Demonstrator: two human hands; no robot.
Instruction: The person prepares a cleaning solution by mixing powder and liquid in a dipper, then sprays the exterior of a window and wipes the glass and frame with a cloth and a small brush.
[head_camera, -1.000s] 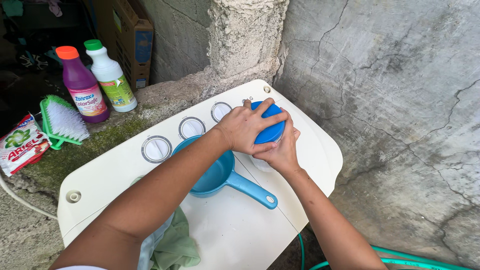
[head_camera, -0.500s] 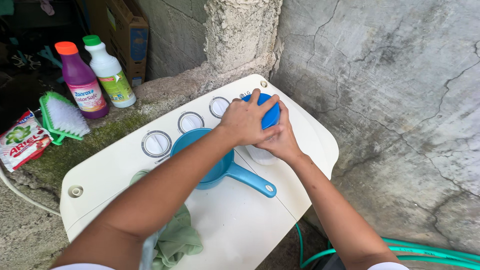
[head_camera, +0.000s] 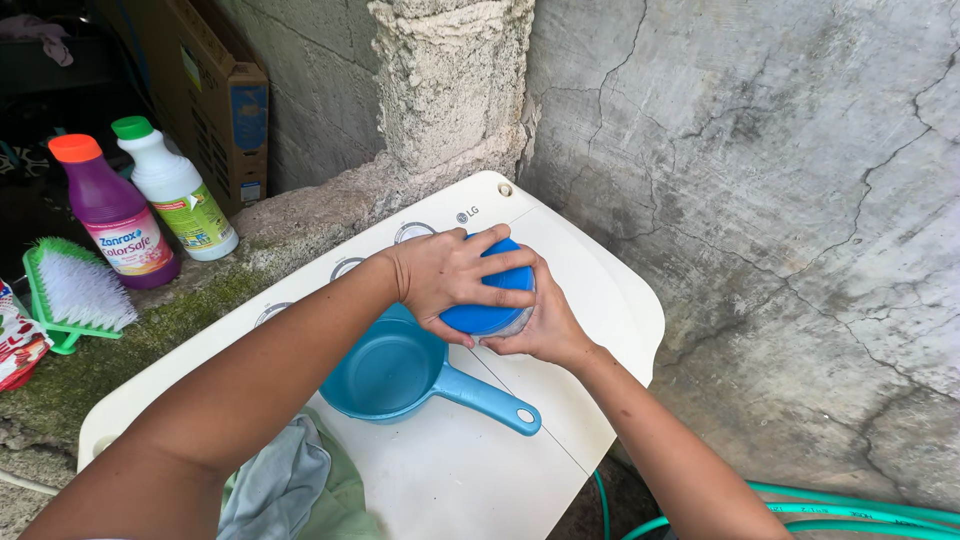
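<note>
— Rough cracked concrete walls (head_camera: 760, 200) close round a white washing machine (head_camera: 480, 470); what lies on its top, starting at the near edge?

— At the near edge a pale green cloth (head_camera: 290, 490) is bunched up, part of it hanging over the left side. Just beyond it, about the middle of the top, sits a blue dipper (head_camera: 385, 370), its handle pointing toward the right edge.

— And the hands?

— Both are on one jar (head_camera: 495, 300), held tilted above the top, past the dipper and near the control dials at the far edge. The left hand (head_camera: 450, 275) is wrapped over the blue lid (head_camera: 490, 310), fingers curled tight round it. The right hand (head_camera: 545, 325) cups and grips the clear body from below.

— Is the lid off?

— Not as far as can be seen. The lid looks seated on the jar, so the twisting seems under way and the opening not yet done; whether it has loosened at all cannot be told.

— Anything farther off?

— On the mossy ledge to the left stand a green scrub brush (head_camera: 75, 290), a purple bottle (head_camera: 115, 215) and a white bottle (head_camera: 180, 190), with a cardboard box (head_camera: 215, 90) behind. A green hose (head_camera: 830, 510) lies on the ground at the right.
</note>
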